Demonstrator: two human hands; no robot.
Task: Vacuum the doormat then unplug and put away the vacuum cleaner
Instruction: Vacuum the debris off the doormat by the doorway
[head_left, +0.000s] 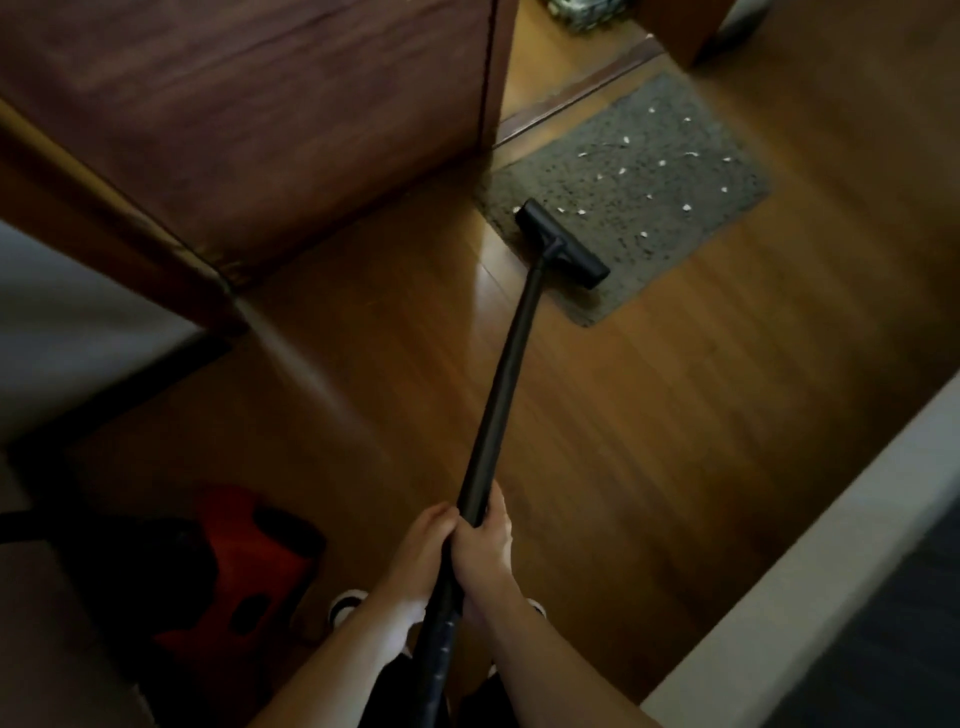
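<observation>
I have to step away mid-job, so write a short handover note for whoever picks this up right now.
Left hand and right hand: both closed in a grip on the black vacuum wand.
Floor head rests on the near-left edge of the grey doormat, by the doorway.
Red vacuum body sits on the wood floor to the person's left; plug and socket not in view.
Done: little if anything; white scraps cover most of the mat.
Left: vacuum the mat, unplug, put the vacuum away.
</observation>
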